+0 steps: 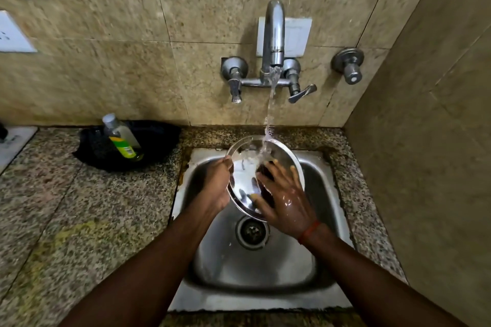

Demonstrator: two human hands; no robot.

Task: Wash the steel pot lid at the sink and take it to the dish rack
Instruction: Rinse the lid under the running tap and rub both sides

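Observation:
The round steel pot lid (245,167) is held tilted over the steel sink (255,260), under the stream of water running from the wall tap (273,34). My left hand (216,184) grips the lid's left rim. My wet right hand (284,198) lies flat on the lid's face, fingers spread, covering a dark part near its middle. Water splashes on the lid's upper part. No dish rack is in view.
A bottle of green dish liquid (121,138) lies in a black pan (156,138) on the speckled granite counter (79,207), left of the sink. Tiled walls stand behind and close on the right. The drain (252,231) sits below the lid.

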